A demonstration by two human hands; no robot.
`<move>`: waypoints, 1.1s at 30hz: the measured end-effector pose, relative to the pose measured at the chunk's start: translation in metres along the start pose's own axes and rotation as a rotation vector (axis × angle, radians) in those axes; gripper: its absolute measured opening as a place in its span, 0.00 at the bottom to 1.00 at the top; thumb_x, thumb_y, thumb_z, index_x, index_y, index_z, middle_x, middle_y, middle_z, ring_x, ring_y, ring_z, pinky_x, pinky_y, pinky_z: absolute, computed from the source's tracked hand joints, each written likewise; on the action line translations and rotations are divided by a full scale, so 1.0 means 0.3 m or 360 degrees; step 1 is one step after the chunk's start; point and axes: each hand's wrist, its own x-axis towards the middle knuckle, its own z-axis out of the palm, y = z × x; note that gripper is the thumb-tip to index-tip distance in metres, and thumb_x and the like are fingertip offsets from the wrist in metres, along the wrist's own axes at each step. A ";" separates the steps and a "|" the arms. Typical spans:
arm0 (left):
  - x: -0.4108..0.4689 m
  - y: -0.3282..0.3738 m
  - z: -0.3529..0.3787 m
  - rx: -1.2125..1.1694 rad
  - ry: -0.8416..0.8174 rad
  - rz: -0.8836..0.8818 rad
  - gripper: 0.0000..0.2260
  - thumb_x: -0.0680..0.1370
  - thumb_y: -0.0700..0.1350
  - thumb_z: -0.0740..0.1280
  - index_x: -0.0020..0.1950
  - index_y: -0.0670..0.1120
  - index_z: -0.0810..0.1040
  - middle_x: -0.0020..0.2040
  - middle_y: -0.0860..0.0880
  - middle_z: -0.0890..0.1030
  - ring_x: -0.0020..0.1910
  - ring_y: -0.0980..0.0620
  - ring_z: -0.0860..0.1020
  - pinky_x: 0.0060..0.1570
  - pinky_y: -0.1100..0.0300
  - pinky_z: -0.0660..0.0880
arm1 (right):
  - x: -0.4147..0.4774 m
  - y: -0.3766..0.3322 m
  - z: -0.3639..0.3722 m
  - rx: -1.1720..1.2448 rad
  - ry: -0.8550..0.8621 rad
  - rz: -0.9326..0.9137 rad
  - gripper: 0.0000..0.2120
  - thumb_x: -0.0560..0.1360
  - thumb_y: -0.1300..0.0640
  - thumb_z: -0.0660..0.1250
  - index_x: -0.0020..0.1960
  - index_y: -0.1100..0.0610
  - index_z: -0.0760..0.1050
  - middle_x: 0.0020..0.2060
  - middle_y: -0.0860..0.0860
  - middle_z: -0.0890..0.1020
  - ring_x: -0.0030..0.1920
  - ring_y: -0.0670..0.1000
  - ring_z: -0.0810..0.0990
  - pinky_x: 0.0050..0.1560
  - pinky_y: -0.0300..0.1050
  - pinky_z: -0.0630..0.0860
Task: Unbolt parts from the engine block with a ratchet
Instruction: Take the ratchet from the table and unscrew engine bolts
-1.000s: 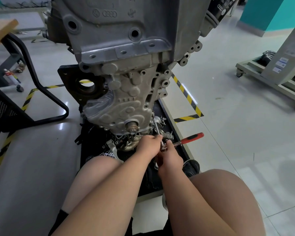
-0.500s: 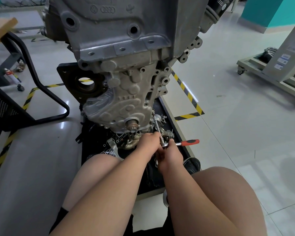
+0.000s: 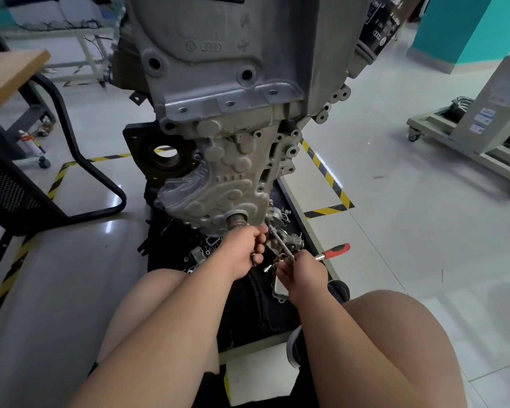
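While our right hand (image 3: pixel 302 276) grips the ratchet (image 3: pixel 337 249), its long bar (image 3: pixel 281 244) reaching the bottom of the engine block (image 3: pixel 233 119), and we cannot tell if our curled left hand (image 3: pixel 239 254) holds anything, we think some loose parts (image 3: pixel 199 256) are off but this bolt is not yet out.

Wheeled cart (image 3: pixel 495 104) (grey) at right; striped tape (image 3: pixel 326 171) marks the floor (image 3: pixel 395 237).

We wear black shorts (image 3: pixel 305 390) at the lower frame edge and a dark shoe (image 3: pixel 294 345), pale-soled; arms and legs bare.
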 end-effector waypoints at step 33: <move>-0.159 0.065 -0.203 -0.0184 -0.0041 -0.0088 0.13 0.84 0.43 0.57 0.44 0.42 0.78 0.42 0.51 0.82 0.21 0.60 0.68 0.14 0.69 0.55 | -0.171 -0.042 -0.080 -0.0479 -0.0409 -0.0455 0.05 0.76 0.62 0.58 0.45 0.62 0.71 0.25 0.54 0.77 0.22 0.52 0.72 0.24 0.42 0.71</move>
